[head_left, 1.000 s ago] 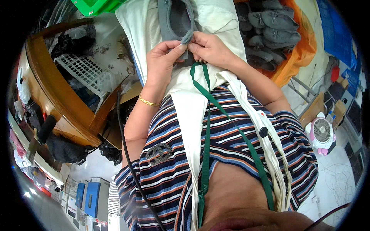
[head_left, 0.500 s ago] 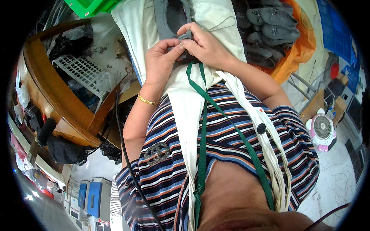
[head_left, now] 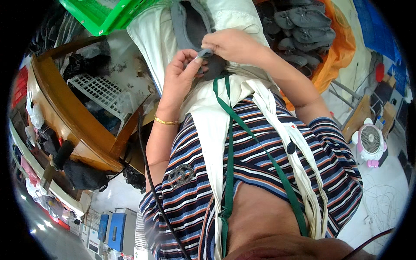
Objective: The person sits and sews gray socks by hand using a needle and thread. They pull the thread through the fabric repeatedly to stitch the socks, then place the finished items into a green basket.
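A grey slip-on shoe (head_left: 178, 27) lies on my lap over white cloth (head_left: 151, 39), its opening facing up. At its near end, my left hand (head_left: 182, 73) pinches a small grey fabric piece (head_left: 205, 53), perhaps a bow, between thumb and fingers. My right hand (head_left: 236, 46) is closed beside that piece, with bent fingers touching it. Whatever is between the right fingertips is hidden or too small to make out. A thin dark thread (head_left: 252, 28) loops over the white cloth just beyond the right hand.
Several grey shoes (head_left: 308, 37) are heaped in an orange bag (head_left: 340, 47) at right. A green crate (head_left: 99, 32) stands at far left, near a curved wooden table (head_left: 58, 110) and a white plastic basket (head_left: 99, 91). A small fan (head_left: 369, 139) is at right. A black cable (head_left: 149, 182) hangs beside my left arm.
My right hand has turned, its back now showing more, and its fingers have shifted slightly on the fabric piece. My left hand keeps its pinch. The whole view has shifted a little.
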